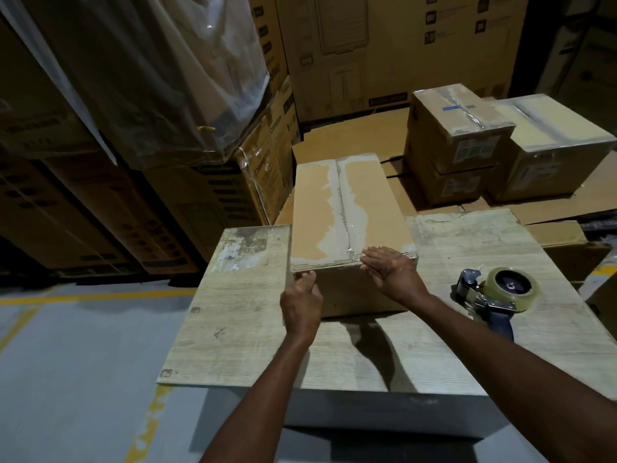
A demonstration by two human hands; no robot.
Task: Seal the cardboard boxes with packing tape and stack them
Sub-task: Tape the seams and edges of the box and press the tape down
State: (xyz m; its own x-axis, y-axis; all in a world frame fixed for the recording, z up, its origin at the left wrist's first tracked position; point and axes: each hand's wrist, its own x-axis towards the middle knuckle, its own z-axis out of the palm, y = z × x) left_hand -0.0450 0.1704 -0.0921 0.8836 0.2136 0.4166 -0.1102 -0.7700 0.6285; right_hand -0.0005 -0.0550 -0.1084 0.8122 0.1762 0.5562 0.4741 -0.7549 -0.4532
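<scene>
A person's left hand [302,302] met the near-left corner of a cardboard box [350,202] on the pale worktop [250,329], its fingers [312,286] bent against the edge; whether they gripped could not be told. The right hand [389,272] lay flat, fingers straight, pressing the taped near edge. A tape dispenser [497,295] lay to the right. Beyond, sealed boxes [457,128] sat stacked on flattened cardboard [350,135].

Matt brown cardboard box [350,208] with glossy clear tape, worn pale wood-grain tabletop [253,335], glossy tape roll [510,290]
</scene>
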